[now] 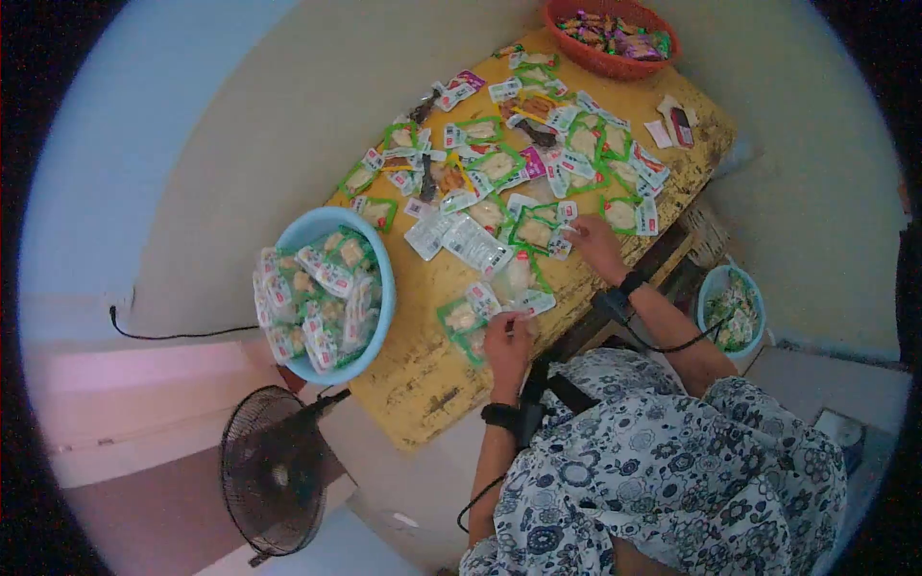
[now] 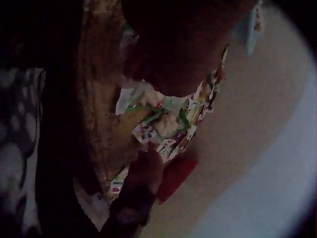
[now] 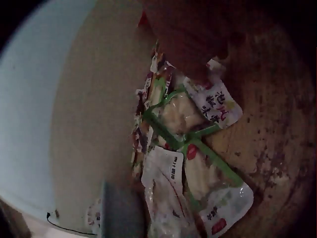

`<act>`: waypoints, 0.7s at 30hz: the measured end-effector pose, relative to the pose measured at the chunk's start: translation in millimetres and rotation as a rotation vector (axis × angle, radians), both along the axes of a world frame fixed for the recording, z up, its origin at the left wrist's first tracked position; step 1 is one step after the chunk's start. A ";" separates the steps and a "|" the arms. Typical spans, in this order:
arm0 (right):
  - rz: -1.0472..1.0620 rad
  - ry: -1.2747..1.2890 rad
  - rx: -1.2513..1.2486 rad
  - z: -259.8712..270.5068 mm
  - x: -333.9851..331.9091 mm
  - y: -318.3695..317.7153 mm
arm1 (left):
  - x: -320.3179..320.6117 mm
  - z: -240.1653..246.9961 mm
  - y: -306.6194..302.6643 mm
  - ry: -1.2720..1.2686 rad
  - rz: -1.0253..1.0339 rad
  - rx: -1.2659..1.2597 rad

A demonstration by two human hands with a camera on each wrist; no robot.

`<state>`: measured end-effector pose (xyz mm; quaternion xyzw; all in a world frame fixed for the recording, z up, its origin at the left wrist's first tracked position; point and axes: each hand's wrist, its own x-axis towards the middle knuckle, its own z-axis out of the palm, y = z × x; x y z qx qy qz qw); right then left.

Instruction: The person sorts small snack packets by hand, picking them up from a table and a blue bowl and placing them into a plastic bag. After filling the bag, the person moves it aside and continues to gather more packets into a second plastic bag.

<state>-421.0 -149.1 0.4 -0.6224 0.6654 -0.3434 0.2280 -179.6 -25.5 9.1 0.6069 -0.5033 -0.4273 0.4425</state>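
Note:
My left hand (image 1: 507, 353) is at the near side of the yellow table with its fingers curled. It grips a clear snack pouch (image 1: 459, 319) with a green border and pale contents, partly hidden by the hand. Farther right, my right hand (image 1: 597, 250) pinches the white end of another green-bordered snack pouch (image 1: 533, 233), with printed characters visible in the right wrist view. Between the hands lies a similar pouch (image 1: 520, 273). A silvery printed packet (image 1: 477, 244) is just beyond it. The left wrist view is dark, and my left hand (image 2: 171, 54) covers much of it.
Several mixed packets (image 1: 495, 165) cover the far part of the yellow table (image 1: 408, 389). A blue basin (image 1: 384, 293) of filled bags stands at left, a red basket (image 1: 615, 65) of small wrapped items at the far end. A fan (image 1: 274, 470) and a bucket (image 1: 706, 288) flank the table.

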 end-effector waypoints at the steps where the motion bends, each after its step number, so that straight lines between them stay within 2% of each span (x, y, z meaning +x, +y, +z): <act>1: 0.038 0.066 -0.091 -6.4 -16.6 -1.2 | -7.7 -12.3 -1.2 -0.035 0.032 -0.021; 2: 0.074 0.142 -0.181 -7.7 -26.2 -1.8 | -9.0 -22.2 -2.9 -0.059 0.062 -0.040; 5: -0.049 0.003 -0.253 -9.4 -34.3 -0.1 | -18.6 -2.8 -7.0 0.050 0.039 0.177; 8: 0.022 -0.341 0.097 2.9 -47.5 -8.9 | -27.7 -23.7 -11.7 0.012 0.036 0.121; 11: 0.038 -0.559 0.135 -7.7 -53.8 -11.8 | -36.5 -27.4 -12.3 0.065 0.060 0.114; 15: 0.073 -0.701 0.199 -9.7 -64.5 -13.4 | -45.0 -32.8 -12.1 0.091 0.083 0.071; 17: 0.043 -0.802 0.262 4.6 -68.3 -1.2 | -48.7 -28.0 -11.3 0.097 0.109 0.066; 19: 0.106 -0.723 0.282 37.3 -71.4 14.9 | -56.8 -24.9 -11.8 0.098 0.138 0.070; 21: 0.115 -0.783 0.350 46.4 -67.1 30.2 | -59.2 -18.1 -9.6 0.131 0.151 0.108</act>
